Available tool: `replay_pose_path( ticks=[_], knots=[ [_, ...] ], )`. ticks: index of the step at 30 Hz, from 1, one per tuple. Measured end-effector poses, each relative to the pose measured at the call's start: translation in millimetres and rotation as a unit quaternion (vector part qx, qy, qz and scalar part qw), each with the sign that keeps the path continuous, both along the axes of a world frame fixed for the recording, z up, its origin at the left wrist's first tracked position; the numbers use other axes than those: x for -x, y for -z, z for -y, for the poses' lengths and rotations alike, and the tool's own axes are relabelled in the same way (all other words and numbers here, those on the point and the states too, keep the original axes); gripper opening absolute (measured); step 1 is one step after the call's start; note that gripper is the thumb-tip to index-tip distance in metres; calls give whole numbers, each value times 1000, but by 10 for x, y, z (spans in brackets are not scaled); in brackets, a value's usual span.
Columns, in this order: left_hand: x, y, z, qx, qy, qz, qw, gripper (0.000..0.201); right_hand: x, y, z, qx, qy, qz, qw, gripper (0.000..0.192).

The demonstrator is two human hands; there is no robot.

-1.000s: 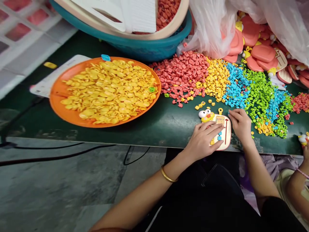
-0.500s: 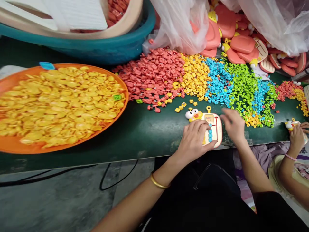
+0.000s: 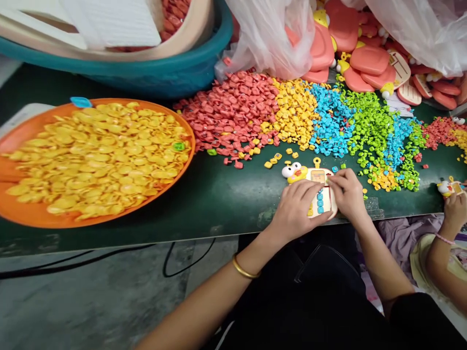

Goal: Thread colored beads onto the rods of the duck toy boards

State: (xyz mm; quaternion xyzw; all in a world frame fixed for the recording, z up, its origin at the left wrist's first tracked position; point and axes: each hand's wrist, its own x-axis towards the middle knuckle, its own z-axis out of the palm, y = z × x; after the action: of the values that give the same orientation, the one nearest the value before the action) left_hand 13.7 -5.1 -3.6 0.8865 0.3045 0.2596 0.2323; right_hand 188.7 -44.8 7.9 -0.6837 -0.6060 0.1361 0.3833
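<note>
R hand (image 3: pixel 348 194) has come back from beside the bead piles onto the duck toy (image 3: pixel 316 190), lower centre-right of frame, near table edge (image 3: pixel 219 228); fingers now pinched at toy's top edge by the small screen, what's in the pinch too small to tell. L hand (image 3: pixel 296 209) unchanged vs 0.5 s ago: lies flat, fingers curled on toy's left side, pressing it down. Toy hasn't shifted. Blue pegs show in its middle row. Orange tray (image 3: pixel 22 214) w/ yellow pieces left of frame. Co-worker's hand (image 3: pixel 455 210) far right holds another duck toy.
</note>
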Motion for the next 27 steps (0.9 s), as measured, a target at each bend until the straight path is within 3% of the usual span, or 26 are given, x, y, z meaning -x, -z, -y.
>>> replay_pose_path(
  ticks=[3, 7, 9, 12, 18, 23, 27],
  knots=[
    [-46, -44, -12, 21, -21, -44, 999, 80, -180, -23, 100, -6, 18, 77, 997, 22],
    [-91, -74, -20, 7, 2, -72, 997, 59, -543, -10, 86, 20, 119, 148, 982, 25],
    [-88, -72, -22, -3, 16, -64, 998, 51, -605, -1, 15, 30, 97, 140, 985, 27],
    [-67, -72, -25, 8, 31, -56, 998, 47, -475, 10, -139, -25, 46, 84, 995, 23],
    [-55, -91, -12, 77, -3, -42, 996, 74, -96, 160, -237, -130, -51, 77, 987, 24],
    [-95, -98, -22, 84, -33, -68, 994, 106, -80, 173, -15, -115, -63, 84, 988, 28],
    [-129, -163, -40, 77, -25, -113, 990, 107, -116, 33, 47, -60, -81, 85, 991, 28]
  ],
)
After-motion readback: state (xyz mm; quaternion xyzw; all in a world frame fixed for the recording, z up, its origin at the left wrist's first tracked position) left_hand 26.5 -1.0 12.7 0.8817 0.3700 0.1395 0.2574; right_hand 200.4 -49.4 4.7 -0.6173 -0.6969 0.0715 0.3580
